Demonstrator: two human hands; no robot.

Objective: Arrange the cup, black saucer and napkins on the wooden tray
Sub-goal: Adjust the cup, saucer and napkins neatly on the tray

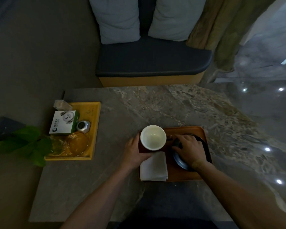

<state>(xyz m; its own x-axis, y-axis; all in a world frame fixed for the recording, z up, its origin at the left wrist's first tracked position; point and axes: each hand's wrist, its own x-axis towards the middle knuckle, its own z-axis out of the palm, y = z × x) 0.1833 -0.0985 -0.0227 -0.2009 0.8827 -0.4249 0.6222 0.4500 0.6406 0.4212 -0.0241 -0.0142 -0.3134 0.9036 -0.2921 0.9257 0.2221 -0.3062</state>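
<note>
On the wooden tray (pixel 185 176), left hand (pixel 135 152) grips cup (pixel 153 138), right hand (pixel 189 148) covers black saucer (pixel 180 160) beside napkins (pixel 153 167)

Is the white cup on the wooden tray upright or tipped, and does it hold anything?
Upright and empty: the white cup shows its round mouth and bare pale bottom.

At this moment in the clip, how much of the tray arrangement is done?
Nearly all. The cup, napkins and black saucer all sit on the wooden tray. In hand: the left hand is at the cup and napkins, and the right hand lies on the saucer. Left: final nudging and letting go, as far as the dim view shows.
</note>
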